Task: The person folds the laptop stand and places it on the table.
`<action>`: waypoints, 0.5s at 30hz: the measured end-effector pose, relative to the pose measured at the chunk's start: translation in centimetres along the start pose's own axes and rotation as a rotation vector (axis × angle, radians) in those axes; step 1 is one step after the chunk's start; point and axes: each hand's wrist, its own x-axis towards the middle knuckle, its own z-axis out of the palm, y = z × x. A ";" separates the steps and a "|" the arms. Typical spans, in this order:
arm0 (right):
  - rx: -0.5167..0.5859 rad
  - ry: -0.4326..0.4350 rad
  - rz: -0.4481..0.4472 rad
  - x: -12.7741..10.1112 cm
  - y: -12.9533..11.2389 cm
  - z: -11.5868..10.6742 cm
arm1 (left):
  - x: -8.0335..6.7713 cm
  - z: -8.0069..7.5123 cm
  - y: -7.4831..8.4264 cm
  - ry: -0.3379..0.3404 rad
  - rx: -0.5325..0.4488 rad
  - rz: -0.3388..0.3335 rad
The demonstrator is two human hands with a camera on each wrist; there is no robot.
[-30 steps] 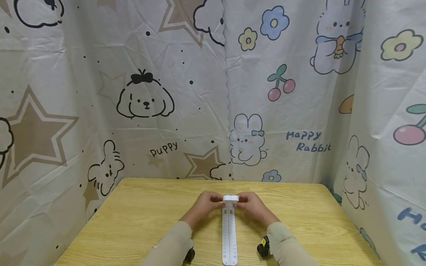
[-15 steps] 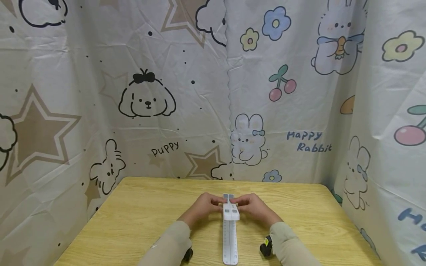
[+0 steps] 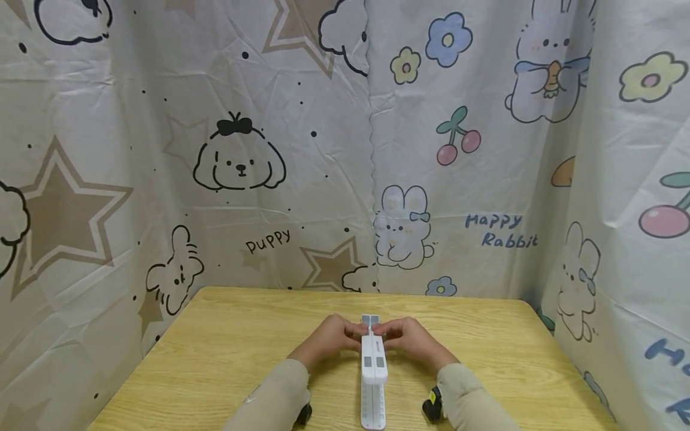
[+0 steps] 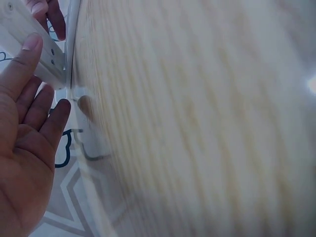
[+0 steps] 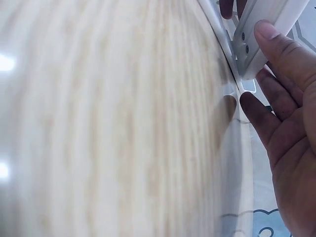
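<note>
We see one white folding stand point(image 3: 374, 377) lying on the wooden table point(image 3: 215, 347), its long axis running from the near edge straight away from us toward the cartoon-print curtain point(image 3: 242, 167). A hinged upper section is folded back over the far half of the strip, tilted slightly above it. The left hand point(image 3: 329, 338) and the right hand point(image 3: 409, 336) flank its far end, each pinching the folded section between thumb and fingers point(image 4: 22, 64). Two small black objects sit near the sleeves, one point(image 3: 305, 413) left and one point(image 3: 433, 405) right of the stand, clear of it.
</note>
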 end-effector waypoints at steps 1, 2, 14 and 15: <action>-0.006 0.006 -0.002 -0.1 0.0 0.0 | 0.0 0.0 0.1 -0.003 0.008 0.001; -0.010 0.008 -0.003 -0.2 0.1 0.0 | 0.0 0.0 0.1 -0.004 0.016 0.005; -0.055 -0.014 0.005 -0.6 0.1 0.2 | -0.1 0.2 0.3 -0.026 0.140 0.062; -0.065 -0.016 0.004 -0.6 0.1 0.2 | 0.0 0.2 0.3 -0.030 0.149 0.065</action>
